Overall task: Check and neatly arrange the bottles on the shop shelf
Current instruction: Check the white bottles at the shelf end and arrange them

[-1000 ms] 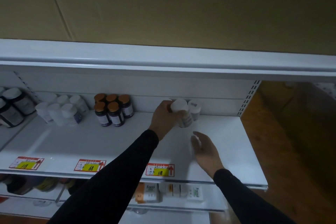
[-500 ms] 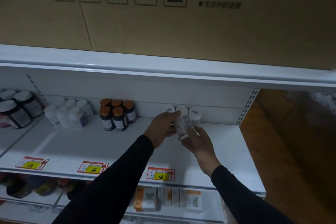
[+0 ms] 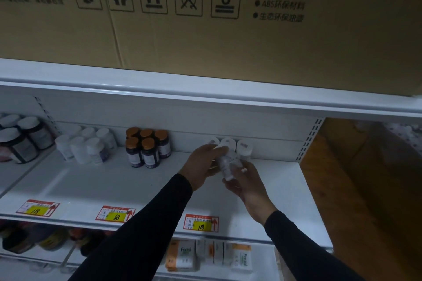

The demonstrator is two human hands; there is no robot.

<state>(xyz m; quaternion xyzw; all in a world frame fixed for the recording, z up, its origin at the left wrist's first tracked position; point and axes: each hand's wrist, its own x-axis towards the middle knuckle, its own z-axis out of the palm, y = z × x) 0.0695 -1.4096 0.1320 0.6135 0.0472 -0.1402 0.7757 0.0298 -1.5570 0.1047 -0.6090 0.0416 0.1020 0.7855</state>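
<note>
Big brown cardboard box (image 3: 205, 29) with handling symbols sits on the top ledge. Below it, white metal shop shelf (image 3: 91, 180) with price tags along its front edge. On it, left to right: dark jars with white lids (image 3: 20, 139), a cluster of small white plastic bottles (image 3: 84, 146), five dark amber-capped bottles (image 3: 148, 147) in a tight block, then a back row of white-capped bottles (image 3: 243, 147) against the rear panel.

Progress, as judged: left groups look tidy already; the right group is mid-check, with one bottle off the shelf and open shelf space in front of the row. Left to do: finish looking it over, put it back in line, maybe the lower shelf.

Small white labelled bottle (image 3: 227, 163) is tilted, held above the shelf just in front of the back row, between both hands. Left hand (image 3: 203, 164) has fingers curled round its cap end, gripping. Right hand (image 3: 247, 183) cups its lower end, fingers partly curled on it, supporting.
</note>
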